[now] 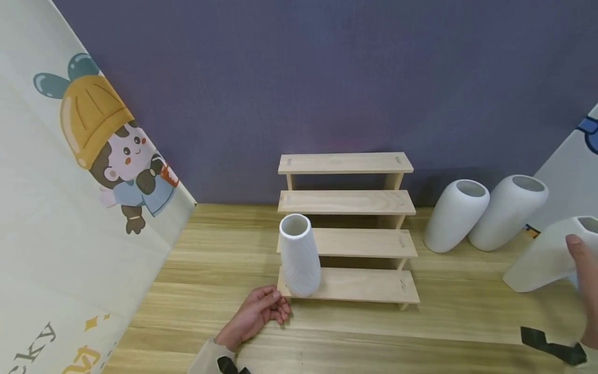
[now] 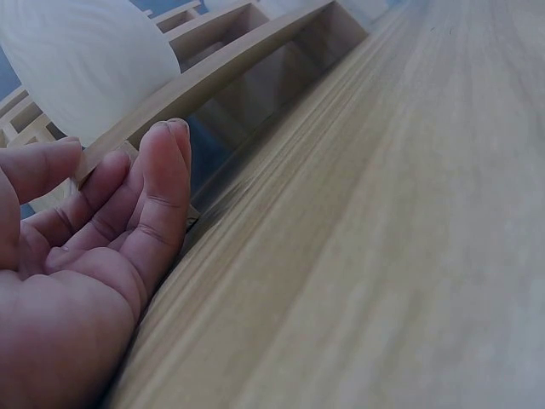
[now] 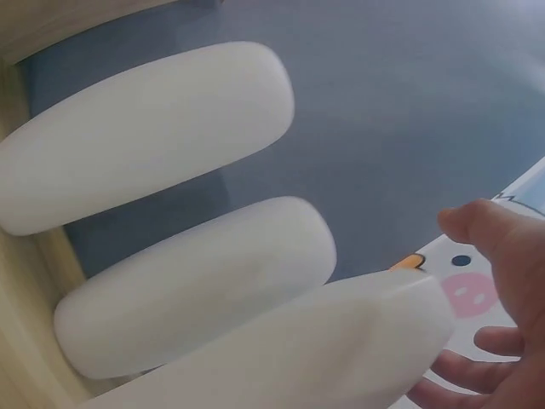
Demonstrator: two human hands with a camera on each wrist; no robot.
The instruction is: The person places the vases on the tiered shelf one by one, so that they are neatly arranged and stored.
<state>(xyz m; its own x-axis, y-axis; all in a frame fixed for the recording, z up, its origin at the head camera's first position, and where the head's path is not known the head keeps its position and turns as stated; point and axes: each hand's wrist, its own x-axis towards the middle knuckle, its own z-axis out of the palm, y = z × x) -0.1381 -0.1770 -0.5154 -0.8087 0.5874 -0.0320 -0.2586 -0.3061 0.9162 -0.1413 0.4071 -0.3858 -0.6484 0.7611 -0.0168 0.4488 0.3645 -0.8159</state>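
Our left hand [image 1: 258, 314] pinched the front-left corner of the stand [image 1: 355, 201]! Our right hand [image 3: 526, 328], spread and ungripping, framed a vase [image 1: 544, 254] near the worktop's [image 1: 196, 280] right edge: a pick-up, we judged, needing closed fingers.

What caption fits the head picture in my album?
Left hand pinches a wooden stand bearing one white vase, while the right hand is at another vase.

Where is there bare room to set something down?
Bare: the top two shelves, and the lowest shelf right of its vase. The table is open left of the stand and in front of it, right of the left grip. Crowded: the right, with two vases together and a third vase by the right grip.
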